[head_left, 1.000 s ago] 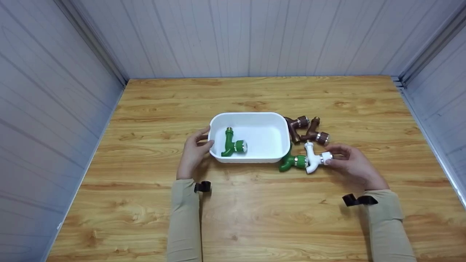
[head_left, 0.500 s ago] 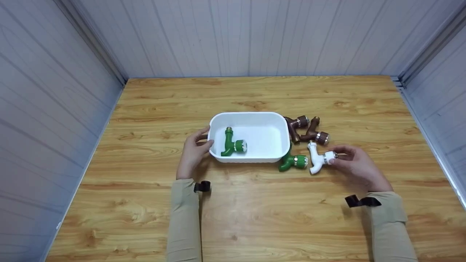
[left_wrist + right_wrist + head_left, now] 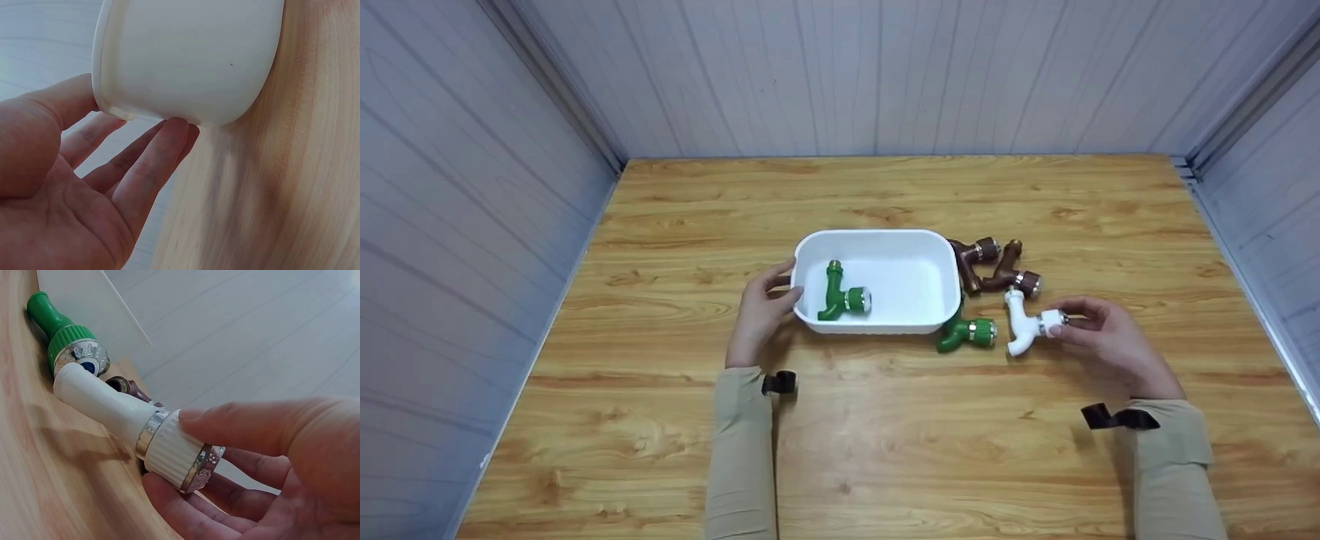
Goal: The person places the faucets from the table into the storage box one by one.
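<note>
My left hand (image 3: 761, 315) holds the left end of a white plastic tub (image 3: 915, 324), thumb over the rim and fingers against the outer wall. Inside the tub lies a green tap (image 3: 834, 292). With thumb and fingers, my right hand (image 3: 1110, 337) pinches the ribbed knob of a white tap (image 3: 1024, 326); in the right wrist view the white tap (image 3: 107, 402) casts a shadow on the wood below. Just left of it, a second green tap (image 3: 971, 332) lies partly hidden by the tub's corner.
Two brown taps lie behind the white one: one brown tap (image 3: 969, 259) against the tub's right side, the other brown tap (image 3: 1011, 274) beside it. Everything stands on a wood-grain table (image 3: 885, 442), with pale panel walls (image 3: 840, 75) at the back and sides.
My right hand has drawn the white tap to the right, away from the second green tap. My left hand keeps its hold on the tub.
</note>
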A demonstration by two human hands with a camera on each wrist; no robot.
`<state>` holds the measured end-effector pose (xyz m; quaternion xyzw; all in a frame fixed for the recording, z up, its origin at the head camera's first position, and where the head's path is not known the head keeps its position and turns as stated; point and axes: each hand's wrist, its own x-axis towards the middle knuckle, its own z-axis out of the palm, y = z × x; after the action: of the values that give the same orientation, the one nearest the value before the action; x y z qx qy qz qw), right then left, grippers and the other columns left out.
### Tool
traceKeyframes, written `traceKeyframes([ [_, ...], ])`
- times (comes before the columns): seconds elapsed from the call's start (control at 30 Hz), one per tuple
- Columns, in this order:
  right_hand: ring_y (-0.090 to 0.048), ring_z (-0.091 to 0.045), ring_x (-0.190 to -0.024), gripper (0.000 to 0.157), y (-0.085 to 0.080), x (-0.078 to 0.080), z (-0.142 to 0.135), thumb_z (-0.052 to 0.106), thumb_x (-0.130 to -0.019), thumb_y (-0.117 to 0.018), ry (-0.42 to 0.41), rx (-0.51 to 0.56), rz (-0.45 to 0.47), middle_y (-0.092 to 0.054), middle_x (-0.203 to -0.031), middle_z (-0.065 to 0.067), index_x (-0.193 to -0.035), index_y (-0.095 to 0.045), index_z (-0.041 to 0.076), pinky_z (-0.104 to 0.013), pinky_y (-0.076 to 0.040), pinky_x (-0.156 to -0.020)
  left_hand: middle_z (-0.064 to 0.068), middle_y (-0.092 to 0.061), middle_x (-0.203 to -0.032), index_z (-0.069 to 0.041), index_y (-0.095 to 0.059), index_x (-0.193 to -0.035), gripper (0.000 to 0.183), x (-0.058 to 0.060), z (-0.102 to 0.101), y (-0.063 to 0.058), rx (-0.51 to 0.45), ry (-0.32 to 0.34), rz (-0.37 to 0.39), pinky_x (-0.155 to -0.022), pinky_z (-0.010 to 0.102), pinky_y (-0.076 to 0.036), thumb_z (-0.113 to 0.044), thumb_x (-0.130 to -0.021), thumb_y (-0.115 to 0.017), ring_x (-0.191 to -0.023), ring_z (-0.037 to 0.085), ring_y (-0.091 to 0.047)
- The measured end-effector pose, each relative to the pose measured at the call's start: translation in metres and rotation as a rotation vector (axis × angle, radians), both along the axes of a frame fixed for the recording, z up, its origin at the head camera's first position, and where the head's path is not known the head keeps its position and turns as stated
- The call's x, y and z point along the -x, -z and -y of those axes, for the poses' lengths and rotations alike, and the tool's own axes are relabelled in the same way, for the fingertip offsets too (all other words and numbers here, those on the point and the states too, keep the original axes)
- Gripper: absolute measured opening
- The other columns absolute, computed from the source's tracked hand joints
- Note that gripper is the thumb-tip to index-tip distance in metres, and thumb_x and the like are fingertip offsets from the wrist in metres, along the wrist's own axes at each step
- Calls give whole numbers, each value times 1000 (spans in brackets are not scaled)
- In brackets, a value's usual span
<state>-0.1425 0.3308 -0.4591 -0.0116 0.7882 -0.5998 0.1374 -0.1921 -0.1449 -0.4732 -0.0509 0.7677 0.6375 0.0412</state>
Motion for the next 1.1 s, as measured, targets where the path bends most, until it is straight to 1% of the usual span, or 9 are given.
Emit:
traceKeyframes([
  [0.07,-59,-11,-93,53,-1,0,0,11,-76,-68,-2,6,-6,-55,-109,-7,-119,-43,-9,-40,-47,-80,6,-52,-114,-17,-52,-125,44,0,0,1,-3,-1,-15,-77,29,-50,-9,-83,-62,-98,22,-53],
  [0.13,-59,-12,-93,52,-3,-1,1,12,-77,-68,0,0,-8,-54,-109,-9,-118,-45,-8,-39,-48,-80,10,-53,-113,-14,-51,-125,45,0,0,1,-7,6,-38,-76,31,-50,-7,-82,-62,-96,25,-55],
  [0.27,-58,-12,-93,51,-5,-1,5,16,-77,-68,15,-14,-14,-52,-110,-10,-118,-46,-7,-33,-49,-79,15,-54,-112,-11,-50,-126,45,1,0,0,-11,14,-52,-75,32,-51,-7,-83,-61,-94,27,-56],
  [0.47,-58,-12,-93,47,-8,1,10,12,-78,-68,21,13,-59,-54,-109,-7,-116,-47,-7,-27,-49,-77,15,-53,-113,-11,-50,-126,45,2,-1,0,-8,15,-45,-76,32,-50,-8,-83,-61,-95,27,-55],
  [0.6,-58,-12,-94,47,-11,1,13,10,-78,-67,29,41,-72,-52,-110,-7,-116,-46,-8,-25,-49,-77,13,-53,-113,-12,-51,-126,45,1,0,1,-2,8,-38,-77,32,-50,-8,-83,-62,-94,27,-55],
  [0.83,-58,-16,-95,47,-17,3,18,3,-77,-66,47,131,-72,-53,-111,-11,-117,-45,-9,-26,-49,-78,13,-53,-113,-10,-50,-126,45,1,0,-1,2,14,-48,-76,32,-50,-7,-83,-61,-95,27,-55],
  [1.03,-57,-20,-95,47,-22,7,27,5,-76,-68,78,163,-53,-51,-113,-14,-116,-47,-8,-29,-49,-79,6,-51,-115,-15,-51,-126,44,-1,-1,-3,11,0,-9,-77,29,-50,-8,-83,-61,-97,22,-53],
  [1.1,-58,-21,-95,47,-23,8,31,4,-76,-68,81,182,-62,-50,-112,-16,-116,-47,-9,-30,-49,-79,8,-52,-115,-14,-51,-125,44,-1,-2,-3,0,3,-16,-77,29,-50,-7,-83,-61,-97,23,-54],
])
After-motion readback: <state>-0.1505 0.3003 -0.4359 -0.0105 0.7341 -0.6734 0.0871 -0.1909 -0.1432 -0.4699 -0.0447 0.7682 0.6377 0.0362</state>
